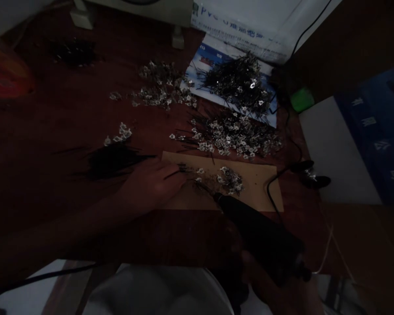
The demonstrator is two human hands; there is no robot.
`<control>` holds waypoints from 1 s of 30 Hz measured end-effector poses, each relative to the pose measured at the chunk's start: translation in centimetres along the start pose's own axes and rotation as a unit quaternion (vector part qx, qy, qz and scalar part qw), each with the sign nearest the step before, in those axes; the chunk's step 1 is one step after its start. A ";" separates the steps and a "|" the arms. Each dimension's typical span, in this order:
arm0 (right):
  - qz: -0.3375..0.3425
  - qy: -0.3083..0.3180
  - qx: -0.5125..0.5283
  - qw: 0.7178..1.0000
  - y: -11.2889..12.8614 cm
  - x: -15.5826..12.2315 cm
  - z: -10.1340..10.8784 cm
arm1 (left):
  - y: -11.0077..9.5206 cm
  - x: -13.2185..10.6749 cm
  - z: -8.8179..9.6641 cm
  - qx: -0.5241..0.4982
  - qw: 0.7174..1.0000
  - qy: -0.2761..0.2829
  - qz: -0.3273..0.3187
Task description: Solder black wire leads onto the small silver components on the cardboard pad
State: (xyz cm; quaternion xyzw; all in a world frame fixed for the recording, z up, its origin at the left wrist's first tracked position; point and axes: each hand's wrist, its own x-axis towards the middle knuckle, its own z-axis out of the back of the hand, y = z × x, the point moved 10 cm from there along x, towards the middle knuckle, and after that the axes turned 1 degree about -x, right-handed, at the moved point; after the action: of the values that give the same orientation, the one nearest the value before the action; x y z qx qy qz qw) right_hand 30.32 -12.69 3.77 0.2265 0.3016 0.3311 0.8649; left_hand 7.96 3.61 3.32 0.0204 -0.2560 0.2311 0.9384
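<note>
My left hand (154, 183) lies at the left end of a tan board (261, 192), fingers closed on a few thin black wires (182, 167). My right hand (265, 280), dim at the lower right, is wrapped round a bulky black tool (259, 227) with a thin tip, which looks like a soldering iron. Its tip points left, close to a small silvery metal piece (198, 180) beside my left fingertips. A little heap of similar metal pieces (231, 180) sits on the board. Under my left wrist's far side rests a bundle of black wires (111, 159).
Behind the board are piles of wires with metal ends (230, 135), more on a blue-and-white sheet (239, 78), and loose metal pieces (164, 87). A black cord (271, 192) crosses the board's right end. A white-and-blue box (341, 148) stands right; an orange object (6, 74) is at left.
</note>
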 end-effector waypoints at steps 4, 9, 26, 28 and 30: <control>-0.005 0.002 0.028 1.000 0.0 0.0 -0.3 | 0.0 0.1 -0.2 0.003 1.000 0.005 0.000; -0.012 0.021 0.094 0.995 0.2 0.0 -1.2 | 0.0 0.1 -0.1 0.000 1.000 0.009 0.001; -0.021 0.075 0.092 0.993 -0.4 0.3 -2.0 | 0.1 0.1 -0.4 0.000 1.000 0.014 0.002; -0.029 0.053 0.081 0.995 -0.8 0.3 -1.6 | 0.1 0.1 -0.4 0.002 1.000 0.010 0.000; -0.030 0.030 0.083 0.996 -1.0 0.2 -1.2 | 0.2 0.0 -0.5 0.005 1.000 0.014 0.001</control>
State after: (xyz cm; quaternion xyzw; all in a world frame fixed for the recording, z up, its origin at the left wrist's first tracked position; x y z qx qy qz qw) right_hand 30.06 -13.03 2.19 0.2782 0.3604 0.2854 0.8434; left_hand 8.11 3.82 2.87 0.0217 -0.2416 0.2332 0.9417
